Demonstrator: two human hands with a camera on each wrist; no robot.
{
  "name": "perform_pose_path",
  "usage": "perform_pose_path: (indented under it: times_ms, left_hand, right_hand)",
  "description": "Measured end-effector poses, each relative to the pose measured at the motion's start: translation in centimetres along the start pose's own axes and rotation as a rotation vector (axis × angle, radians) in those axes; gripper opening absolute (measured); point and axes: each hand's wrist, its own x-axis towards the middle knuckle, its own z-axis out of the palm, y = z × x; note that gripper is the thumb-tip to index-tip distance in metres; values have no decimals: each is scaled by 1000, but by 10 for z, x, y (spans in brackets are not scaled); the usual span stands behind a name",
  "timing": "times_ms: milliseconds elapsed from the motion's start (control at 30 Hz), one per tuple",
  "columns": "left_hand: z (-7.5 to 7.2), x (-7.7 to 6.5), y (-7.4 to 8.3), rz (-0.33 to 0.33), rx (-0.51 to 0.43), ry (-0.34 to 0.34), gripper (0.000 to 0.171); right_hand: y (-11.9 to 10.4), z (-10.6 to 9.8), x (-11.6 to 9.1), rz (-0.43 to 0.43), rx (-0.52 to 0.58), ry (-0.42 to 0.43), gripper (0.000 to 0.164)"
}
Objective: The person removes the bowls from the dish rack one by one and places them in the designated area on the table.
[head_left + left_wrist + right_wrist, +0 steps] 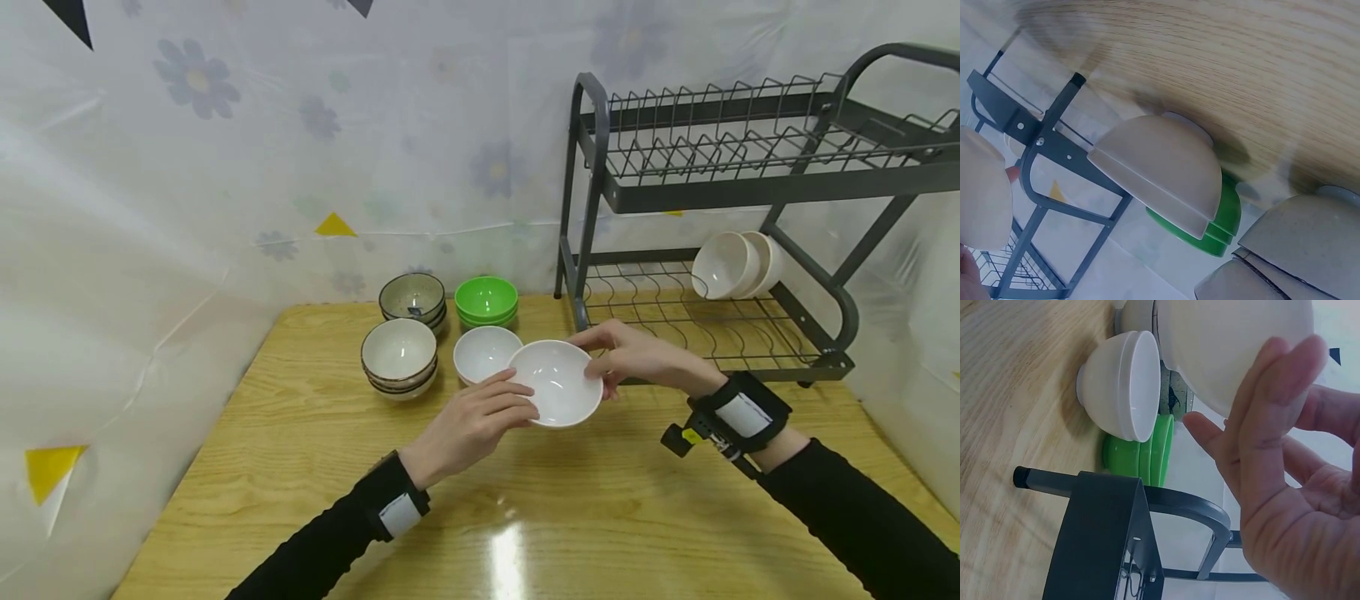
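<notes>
A white bowl (558, 392) is held up off the table, tilted so that its inside faces the head view. My left hand (472, 425) grips its left side, fingers over the rim; the thumb is hidden. At the opposite side my right hand (637, 360) pinches the rim. Just behind, a stack of two white bowls (1160, 162) stands on the table. Left of it are stacked cream bowls with dark rims (399, 354), and behind them are patterned grey-green bowls (412, 298). Stacked green bowls (486, 302) stand behind the white stack.
A dark two-tier dish rack (750, 193) stands at the back right of the wooden table (300, 467). Two white bowls (726, 267) lean on edge at the right of its lower shelf. Its upper basket overhangs that shelf. A flowered plastic sheet (420, 150) hangs behind.
</notes>
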Motion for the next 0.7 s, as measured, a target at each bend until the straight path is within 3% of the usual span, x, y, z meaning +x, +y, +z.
perform_pose_path:
  times_ms: [367, 700]
  left_hand:
    - [-3, -3, -2, -1, 47, -12, 10]
    - [-6, -10, -8, -124, 49, -65, 11]
  right_hand:
    - [2, -1, -3, 10, 5, 55, 52]
    - [8, -10, -9, 36, 15, 122, 52]
